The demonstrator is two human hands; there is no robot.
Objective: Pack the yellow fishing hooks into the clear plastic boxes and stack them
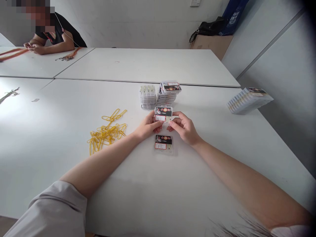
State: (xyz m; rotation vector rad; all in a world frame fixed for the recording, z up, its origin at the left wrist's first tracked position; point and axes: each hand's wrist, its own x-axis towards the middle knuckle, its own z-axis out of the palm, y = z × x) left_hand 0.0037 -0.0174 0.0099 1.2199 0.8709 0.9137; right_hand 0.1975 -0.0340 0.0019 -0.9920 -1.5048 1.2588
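Observation:
Between both hands, above the table, is a small clear plastic box with a black and red printed label. My left hand grips its left side, thumb on the front. My right hand pinches its lower right corner with thumb and fingers. Just below, a second box with the same label lies flat on the table. Behind the held box stand two stacks of such boxes: a left stack showing pale small items inside, and a right stack with its labelled top box sitting askew.
A loose pile of yellow rubber bands lies left of my left forearm. Another stack of boxes leans at the table's right edge. Across the tables a person rests their arms by orange strands. A cardboard box stands behind.

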